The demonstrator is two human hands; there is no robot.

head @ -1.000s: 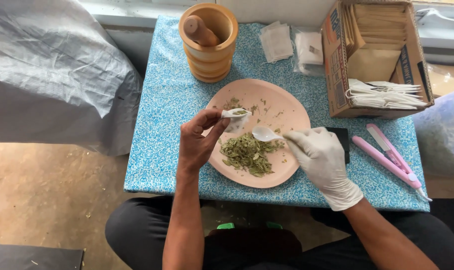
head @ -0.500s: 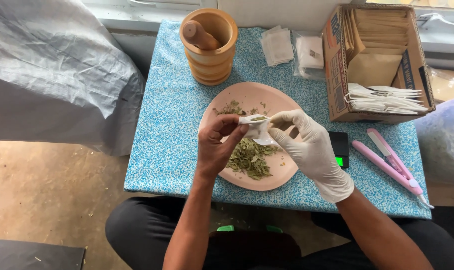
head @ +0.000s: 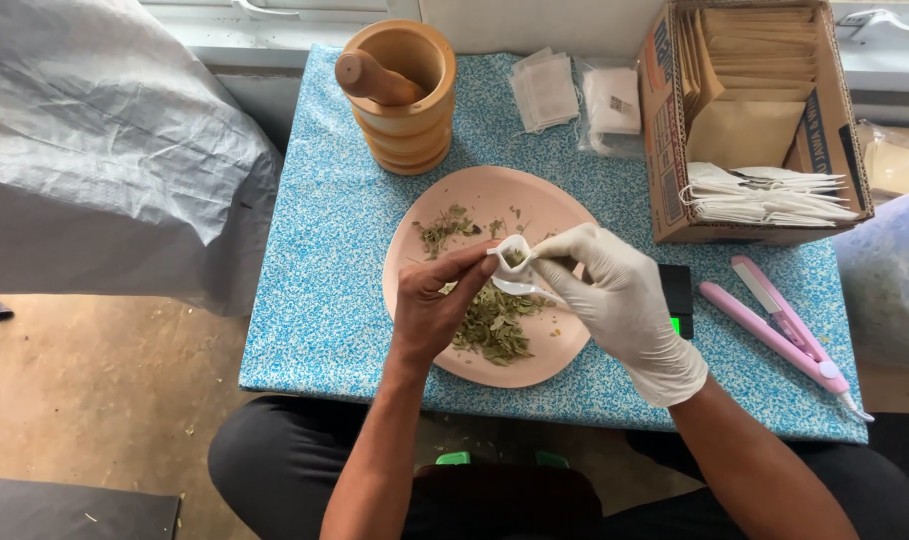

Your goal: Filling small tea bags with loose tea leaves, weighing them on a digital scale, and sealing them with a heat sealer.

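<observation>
Sachet [head: 513,256], small, white and limp, hangs over the plate [head: 575,345], pinched open at its rim by the bare left hand [head: 430,310] and the gloved right hand [head: 615,295], both grips clenched on it; it looks light and tearable, best held by the edges. Leaves [head: 493,325] lie below, a mortar [head: 400,95] beyond on the worktop [head: 315,250].

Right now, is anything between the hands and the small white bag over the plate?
No. The left hand and the gloved right hand both pinch the bag directly, holding it open above the pink plate and its dried leaves. A white spoon is at the bag.
</observation>
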